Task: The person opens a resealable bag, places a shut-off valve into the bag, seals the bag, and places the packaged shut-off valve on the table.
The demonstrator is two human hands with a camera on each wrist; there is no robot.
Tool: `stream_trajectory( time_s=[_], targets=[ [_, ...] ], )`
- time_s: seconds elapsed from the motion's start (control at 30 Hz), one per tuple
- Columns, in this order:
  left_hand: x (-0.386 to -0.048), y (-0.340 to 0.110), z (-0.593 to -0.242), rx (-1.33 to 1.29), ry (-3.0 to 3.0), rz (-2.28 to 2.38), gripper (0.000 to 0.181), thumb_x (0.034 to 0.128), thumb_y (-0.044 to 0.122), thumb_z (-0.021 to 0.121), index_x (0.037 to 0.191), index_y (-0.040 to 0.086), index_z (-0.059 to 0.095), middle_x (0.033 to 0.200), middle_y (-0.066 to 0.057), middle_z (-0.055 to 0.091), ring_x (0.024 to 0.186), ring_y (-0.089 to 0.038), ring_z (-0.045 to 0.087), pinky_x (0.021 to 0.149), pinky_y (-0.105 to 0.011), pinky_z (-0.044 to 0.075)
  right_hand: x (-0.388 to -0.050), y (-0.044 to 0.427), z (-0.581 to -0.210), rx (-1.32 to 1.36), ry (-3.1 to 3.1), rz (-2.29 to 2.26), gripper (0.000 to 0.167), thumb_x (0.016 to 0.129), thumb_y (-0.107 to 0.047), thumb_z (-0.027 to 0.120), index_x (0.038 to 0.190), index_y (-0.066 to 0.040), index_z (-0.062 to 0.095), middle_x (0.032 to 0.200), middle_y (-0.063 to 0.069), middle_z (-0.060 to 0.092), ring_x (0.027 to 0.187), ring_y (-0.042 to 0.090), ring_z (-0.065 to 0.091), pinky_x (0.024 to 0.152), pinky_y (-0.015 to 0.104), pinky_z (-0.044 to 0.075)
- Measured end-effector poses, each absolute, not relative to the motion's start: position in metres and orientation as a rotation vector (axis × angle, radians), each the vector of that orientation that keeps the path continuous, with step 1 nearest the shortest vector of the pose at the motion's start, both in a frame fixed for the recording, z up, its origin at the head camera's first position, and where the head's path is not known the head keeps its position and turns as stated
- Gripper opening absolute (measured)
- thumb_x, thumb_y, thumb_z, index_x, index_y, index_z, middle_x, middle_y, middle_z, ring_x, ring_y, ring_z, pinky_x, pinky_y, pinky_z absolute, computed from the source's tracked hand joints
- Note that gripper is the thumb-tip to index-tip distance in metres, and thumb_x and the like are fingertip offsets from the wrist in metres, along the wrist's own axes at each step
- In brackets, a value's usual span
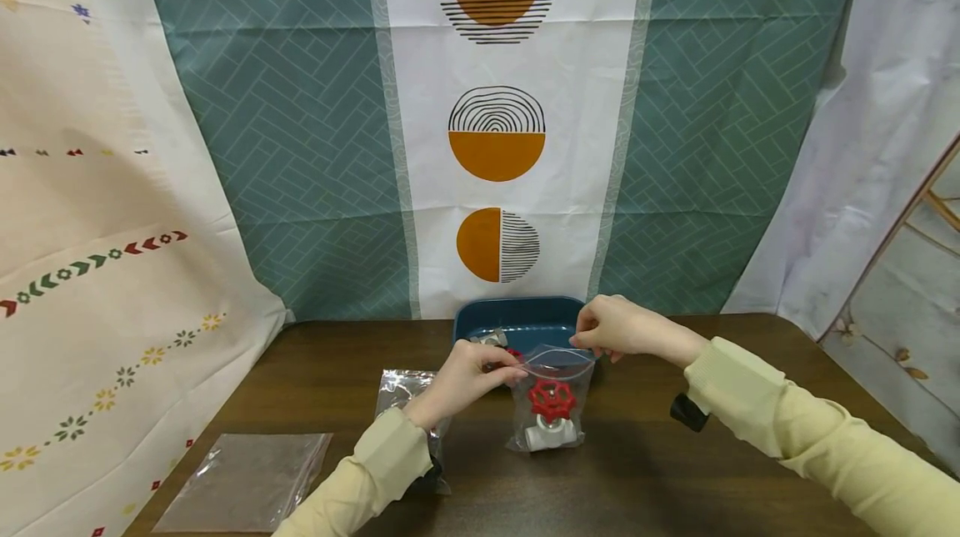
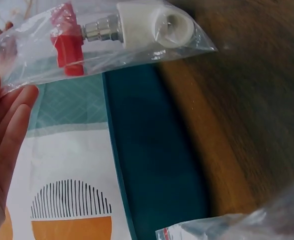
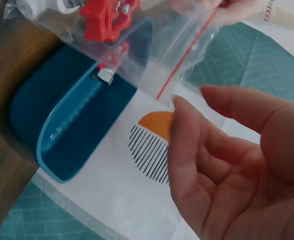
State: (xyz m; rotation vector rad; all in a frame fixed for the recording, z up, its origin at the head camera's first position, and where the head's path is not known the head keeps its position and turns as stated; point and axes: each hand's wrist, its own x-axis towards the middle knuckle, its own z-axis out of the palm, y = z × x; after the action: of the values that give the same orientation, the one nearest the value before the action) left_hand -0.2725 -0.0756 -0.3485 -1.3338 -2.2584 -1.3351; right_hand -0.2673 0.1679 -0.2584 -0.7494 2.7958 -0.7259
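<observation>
A clear zip bag (image 1: 525, 424) hangs upright, its mouth bowed apart. Inside it is a white valve (image 1: 551, 434) with a red handwheel (image 1: 552, 400) and a metal stem. My left hand (image 1: 467, 374) pinches the bag's upper left corner. At the upper right corner is my right hand (image 1: 617, 325). In the right wrist view, the right hand's (image 3: 232, 165) thumb and index fingertip stand apart, the index at the bag's edge beside the red zip line. Whether the bag's bottom touches the table cannot be seen.
A blue tray (image 1: 517, 303) with metal and red-handled fittings stands behind the bag. Another clear bag (image 1: 397, 383) with contents lies partly under my left forearm. A flat clear bag (image 1: 247, 479) lies at the front left of the wooden table (image 1: 645, 470). Patterned cloths hang around.
</observation>
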Motion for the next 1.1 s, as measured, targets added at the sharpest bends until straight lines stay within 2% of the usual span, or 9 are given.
stream_trajectory(
  time_s=[0.17,0.27,0.37,0.47,0.6,0.7,0.87,1.0,1.1],
  targets=[
    [-0.253,-0.073,-0.328,-1.293,-2.284,-1.418,0.006,0.0806,-0.003,0.064,0.083,-0.005,0.069,0.073,-0.012,0.065,0.059,-0.010,0.057,0.055,-0.026,0.049,-0.266,0.160,-0.264,-0.896,2.863,-0.763,0.010,0.086,-0.015,0.063,0.078,-0.009,0.065,0.061,-0.003,0.052,0.051,0.012,0.045,0.047,0.026,0.042],
    [-0.251,-0.073,-0.324,-1.277,-2.299,-1.443,0.006,0.0810,-0.004,0.064,0.081,-0.006,0.069,0.073,-0.013,0.064,0.059,-0.009,0.056,0.055,-0.026,0.049,-0.266,0.158,-0.266,-0.971,2.864,-0.787,0.010,0.085,-0.015,0.064,0.079,-0.008,0.065,0.061,-0.004,0.054,0.049,0.010,0.041,0.047,0.027,0.037],
    [-0.253,-0.073,-0.326,-1.284,-2.278,-1.451,0.007,0.0816,-0.004,0.063,0.080,-0.006,0.069,0.072,-0.012,0.064,0.059,-0.010,0.056,0.055,-0.026,0.049,-0.265,0.157,-0.269,-1.029,2.846,-0.804,0.008,0.085,-0.015,0.064,0.081,-0.008,0.065,0.066,-0.004,0.058,0.053,0.009,0.044,0.049,0.027,0.040],
    [-0.263,-0.073,-0.337,-1.290,-2.249,-1.430,0.007,0.0818,-0.001,0.064,0.079,-0.003,0.070,0.071,-0.008,0.065,0.059,-0.011,0.056,0.053,-0.026,0.048,-0.265,0.156,-0.271,-1.081,2.827,-0.810,0.009,0.085,-0.018,0.064,0.087,-0.009,0.064,0.076,-0.004,0.060,0.064,0.011,0.052,0.058,0.028,0.045],
    [-0.275,-0.074,-0.352,-1.282,-2.243,-1.413,0.007,0.0824,0.005,0.066,0.080,0.002,0.072,0.071,0.000,0.065,0.059,-0.014,0.058,0.053,-0.025,0.048,-0.264,0.151,-0.276,-1.117,2.786,-0.814,0.029,0.084,-0.030,0.065,0.101,-0.007,0.060,0.096,-0.002,0.058,0.089,0.017,0.055,0.076,0.032,0.046],
    [-0.278,-0.074,-0.355,-1.297,-2.230,-1.414,0.008,0.0834,0.009,0.065,0.081,0.004,0.072,0.072,0.003,0.065,0.059,-0.018,0.058,0.052,-0.025,0.048,-0.263,0.146,-0.280,-1.134,2.743,-0.802,0.042,0.081,-0.036,0.068,0.109,-0.006,0.056,0.106,0.000,0.055,0.099,0.021,0.051,0.084,0.036,0.043],
    [-0.279,-0.075,-0.356,-1.313,-2.216,-1.406,0.009,0.0838,0.011,0.065,0.083,0.006,0.072,0.073,0.004,0.065,0.059,-0.024,0.057,0.051,-0.026,0.048,-0.265,0.140,-0.284,-1.179,2.722,-0.747,0.040,0.075,-0.030,0.074,0.104,-0.007,0.058,0.101,-0.001,0.056,0.095,0.020,0.051,0.083,0.037,0.043],
    [-0.275,-0.075,-0.353,-1.309,-2.230,-1.424,0.006,0.0829,0.006,0.065,0.083,0.004,0.071,0.073,-0.001,0.065,0.060,-0.026,0.057,0.052,-0.030,0.049,-0.267,0.137,-0.288,-1.235,2.731,-0.736,0.025,0.077,-0.022,0.074,0.095,-0.011,0.061,0.091,-0.007,0.058,0.087,0.014,0.053,0.078,0.034,0.045],
    [-0.266,-0.075,-0.343,-1.320,-2.233,-1.443,0.006,0.0829,0.000,0.063,0.084,-0.001,0.069,0.073,-0.008,0.064,0.061,-0.024,0.058,0.054,-0.031,0.049,-0.268,0.137,-0.290,-1.287,2.720,-0.748,0.012,0.078,-0.015,0.072,0.087,-0.012,0.063,0.080,-0.010,0.058,0.075,0.010,0.053,0.069,0.029,0.047]
  ],
)
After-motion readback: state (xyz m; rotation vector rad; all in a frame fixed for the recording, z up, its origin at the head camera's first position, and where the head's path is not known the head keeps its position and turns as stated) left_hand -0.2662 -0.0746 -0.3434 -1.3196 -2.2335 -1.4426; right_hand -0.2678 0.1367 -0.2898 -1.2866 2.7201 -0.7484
